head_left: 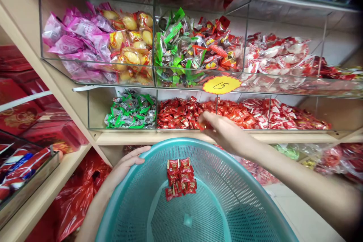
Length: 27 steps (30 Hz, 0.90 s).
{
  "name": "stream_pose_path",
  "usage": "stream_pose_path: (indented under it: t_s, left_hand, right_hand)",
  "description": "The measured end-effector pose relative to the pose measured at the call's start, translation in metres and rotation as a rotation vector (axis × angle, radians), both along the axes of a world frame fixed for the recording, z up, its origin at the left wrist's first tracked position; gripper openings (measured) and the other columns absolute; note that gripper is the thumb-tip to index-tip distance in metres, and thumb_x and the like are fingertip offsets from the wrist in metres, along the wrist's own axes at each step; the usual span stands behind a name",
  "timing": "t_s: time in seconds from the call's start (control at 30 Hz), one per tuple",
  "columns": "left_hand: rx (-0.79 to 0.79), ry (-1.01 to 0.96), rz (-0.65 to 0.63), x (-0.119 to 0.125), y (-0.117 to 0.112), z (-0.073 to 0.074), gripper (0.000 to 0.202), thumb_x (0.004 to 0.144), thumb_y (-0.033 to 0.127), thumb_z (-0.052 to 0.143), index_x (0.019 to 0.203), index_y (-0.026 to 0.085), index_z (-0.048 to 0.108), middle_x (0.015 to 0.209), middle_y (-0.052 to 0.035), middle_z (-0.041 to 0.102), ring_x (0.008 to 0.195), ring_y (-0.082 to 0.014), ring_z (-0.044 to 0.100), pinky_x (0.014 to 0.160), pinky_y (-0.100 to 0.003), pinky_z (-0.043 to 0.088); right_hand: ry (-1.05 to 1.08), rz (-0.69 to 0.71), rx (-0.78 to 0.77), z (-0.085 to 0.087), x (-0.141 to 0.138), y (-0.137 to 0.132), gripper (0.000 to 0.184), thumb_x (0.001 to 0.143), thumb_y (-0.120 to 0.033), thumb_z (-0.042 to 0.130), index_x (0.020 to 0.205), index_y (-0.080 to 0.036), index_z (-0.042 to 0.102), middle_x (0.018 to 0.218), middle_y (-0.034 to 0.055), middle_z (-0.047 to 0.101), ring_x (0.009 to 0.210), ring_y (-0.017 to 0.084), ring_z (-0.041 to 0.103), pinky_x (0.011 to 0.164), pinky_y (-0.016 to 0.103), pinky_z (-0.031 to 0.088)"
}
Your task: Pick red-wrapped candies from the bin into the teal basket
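My left hand [131,163] grips the far left rim of a teal plastic basket [249,181], its fingers over the edge. Inside the basket lies a small group of red-wrapped candies [181,177], on the far part of the bottom and wall. Above the far rim, my right hand [217,125] is at the front of the lower shelf, beside a pile of red-wrapped candies [177,113]. Its fingers are bent together around a small red wrapper, partly hidden and slightly blurred.
A yellow price tag [222,84] marked 15 hangs above my right hand. Clear dividers split the shelves; green-and-silver candies [131,110] lie left, orange-red packets [234,113] right. Purple packets [82,38] fill the upper left bin. A slanted wooden post [56,79] borders the left side.
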<state>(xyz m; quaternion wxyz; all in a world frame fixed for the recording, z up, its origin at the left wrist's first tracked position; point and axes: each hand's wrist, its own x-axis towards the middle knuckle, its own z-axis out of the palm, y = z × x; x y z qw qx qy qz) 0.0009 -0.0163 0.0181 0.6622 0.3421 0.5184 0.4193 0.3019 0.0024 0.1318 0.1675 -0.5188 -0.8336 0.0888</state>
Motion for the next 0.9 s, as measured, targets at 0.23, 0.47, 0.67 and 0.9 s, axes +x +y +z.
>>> stream_pose_path:
  t_s: [0.23, 0.47, 0.67, 0.9]
  left_hand:
    - [0.004, -0.020, -0.017, 0.001, 0.001, 0.002, 0.047, 0.057, 0.018, 0.068, 0.104, 0.021, 0.070, 0.095, -0.0038, 0.076, 0.084, -0.0229, 0.069, 0.076, -0.030, 0.050]
    - [-0.045, -0.013, -0.021, 0.002, -0.002, 0.006, 0.054, 0.060, 0.017, 0.067, 0.113, 0.020, 0.063, 0.086, -0.0012, 0.077, 0.069, -0.0176, 0.068, 0.066, -0.027, 0.050]
    - [-0.022, 0.014, -0.015, 0.003, -0.003, 0.008, 0.048, 0.059, 0.016, 0.067, 0.107, 0.021, 0.067, 0.090, 0.0002, 0.076, 0.070, -0.0167, 0.067, 0.065, -0.025, 0.050]
    - [0.018, 0.049, -0.019, 0.001, -0.004, 0.008, 0.046, 0.059, 0.017, 0.067, 0.105, 0.021, 0.068, 0.095, -0.0007, 0.075, 0.076, -0.0177, 0.067, 0.069, -0.025, 0.048]
  right_hand:
    - [0.537, 0.019, -0.739, -0.087, 0.006, -0.028, 0.022, 0.071, -0.032, 0.066, 0.082, -0.019, 0.052, 0.073, -0.0006, 0.054, 0.068, 0.014, 0.049, 0.064, 0.028, 0.042]
    - [0.762, -0.170, -1.067, -0.112, 0.004, -0.028, 0.036, 0.059, -0.035, 0.077, 0.084, -0.020, 0.055, 0.082, 0.0012, 0.061, 0.074, 0.014, 0.057, 0.061, 0.024, 0.044]
    - [0.755, -0.184, -1.086, -0.117, -0.008, -0.029, 0.038, 0.059, -0.032, 0.078, 0.086, -0.020, 0.055, 0.083, -0.0001, 0.062, 0.077, 0.014, 0.059, 0.062, 0.023, 0.044]
    - [0.747, -0.168, -1.088, -0.123, -0.011, -0.028, 0.038, 0.059, -0.032, 0.078, 0.084, -0.019, 0.053, 0.082, -0.0008, 0.061, 0.074, 0.013, 0.057, 0.058, 0.022, 0.042]
